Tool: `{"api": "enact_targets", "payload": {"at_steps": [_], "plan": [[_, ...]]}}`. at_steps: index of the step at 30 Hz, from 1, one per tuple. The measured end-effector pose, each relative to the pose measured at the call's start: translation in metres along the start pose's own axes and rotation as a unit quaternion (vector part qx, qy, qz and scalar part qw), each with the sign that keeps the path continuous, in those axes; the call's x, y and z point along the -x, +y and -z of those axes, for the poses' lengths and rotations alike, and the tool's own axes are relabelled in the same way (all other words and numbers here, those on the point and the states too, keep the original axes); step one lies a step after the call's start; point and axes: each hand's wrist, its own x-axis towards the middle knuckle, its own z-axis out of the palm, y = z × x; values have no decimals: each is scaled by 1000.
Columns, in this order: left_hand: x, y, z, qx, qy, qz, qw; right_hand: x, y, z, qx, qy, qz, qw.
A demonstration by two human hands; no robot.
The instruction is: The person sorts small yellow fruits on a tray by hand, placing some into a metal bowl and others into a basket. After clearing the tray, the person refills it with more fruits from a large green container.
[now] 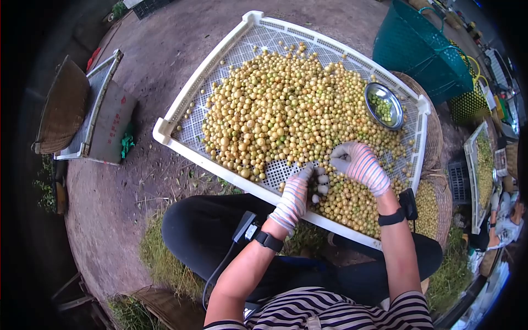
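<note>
A white plastic mesh tray (201,159) lies across my lap, heaped with small round yellow-green fruits (275,104). At its near edge my left hand (302,190), in a striped glove with dirty fingers, curls inward over the fruit. Whatever is inside those fingers is hidden. Just right of it, my right hand (357,164), gloved the same way, is closed in a pinch low over the fruits; what it pinches cannot be made out. A metal bowl (370,99) with several greener fruits rests on the right part of the tray.
Teal basket (421,52) stands beyond the tray's right corner. Woven baskets (434,124) with more fruit sit below the tray's right side. To the left are a propped crate (110,118) and a wicker basket (63,107). Another person (503,223) works at a second tray (474,181), far right.
</note>
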Motion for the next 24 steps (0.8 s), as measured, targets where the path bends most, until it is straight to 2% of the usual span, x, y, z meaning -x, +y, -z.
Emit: {"api": "enact_targets", "payload": {"at_steps": [2, 3, 6, 7, 8, 10, 13, 16, 17, 20, 21, 24], "plan": [[-1, 0, 2, 17, -9, 0, 1000, 10, -10, 1, 20, -40, 118, 992], [-1, -1, 1, 20, -12, -5, 1000, 6, -5, -3, 42, 23, 135, 990], [3, 1, 0, 4, -19, -22, 1000, -8, 4, -4, 142, 76, 17, 987], [3, 1, 1, -5, -20, -23, 1000, -15, 14, -10, 195, 55, 11, 979], [2, 0, 2, -15, -20, -24, 999, -21, 23, -21, 266, 81, 37, 960], [2, -1, 2, -3, -20, -22, 1000, -26, 28, -33, 299, 120, 50, 945], [2, -1, 1, 11, -11, -20, 1000, -22, 20, -27, 264, 91, -9, 960], [2, 0, 1, 47, 7, -19, 999, -5, 5, -11, 92, -4, 95, 991], [0, 0, 3, 58, 4, -16, 998, -2, -9, -3, 59, -75, 49, 994], [5, 0, 0, 19, -27, -16, 999, -22, -3, -20, 131, 146, 188, 963], [11, 0, -2, -19, -43, -15, 999, -29, -3, -24, 157, 131, 211, 956], [29, -4, -11, -77, -74, 16, 994, -31, 5, -30, 278, 45, 170, 944]]}}
